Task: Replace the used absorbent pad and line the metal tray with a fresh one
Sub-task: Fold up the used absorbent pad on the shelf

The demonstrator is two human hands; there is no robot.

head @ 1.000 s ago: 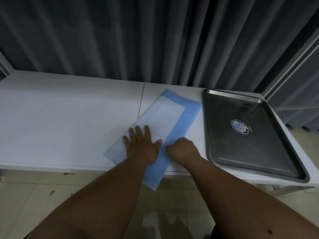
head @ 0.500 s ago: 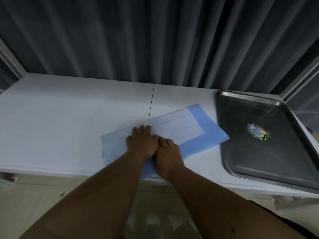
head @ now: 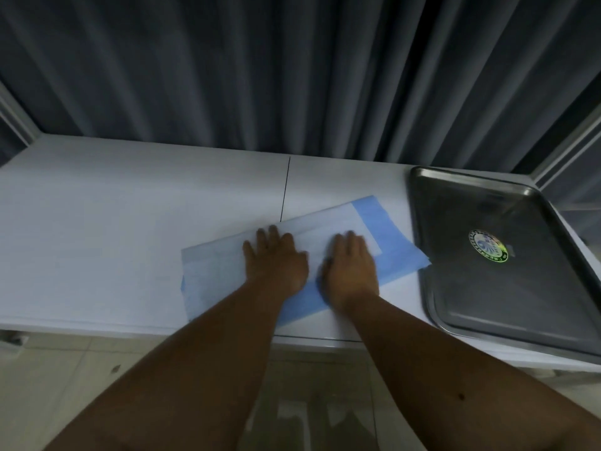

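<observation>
Folded blue-and-white absorbent pad (head: 364, 222) is lying slantwise on the white table (head: 130, 222), under flat-fingered left hand (head: 276, 258) and right hand (head: 353, 265) pressing side by side, empty steel tray (head: 455, 307) lying just beside, nearer the right.

I count one blue-and-white absorbent pad (head: 328, 229), one metal tray (head: 481, 288) at three o'clock bearing one round sticker (head: 487, 246), two hands, and one white tabletop (head: 130, 206).

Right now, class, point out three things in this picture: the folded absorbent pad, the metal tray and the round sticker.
absorbent pad (head: 387, 229): head view, on its blue border at the right end.
metal tray (head: 487, 304): head view, on its bare floor.
round sticker (head: 488, 246): head view, on its middle.
</observation>
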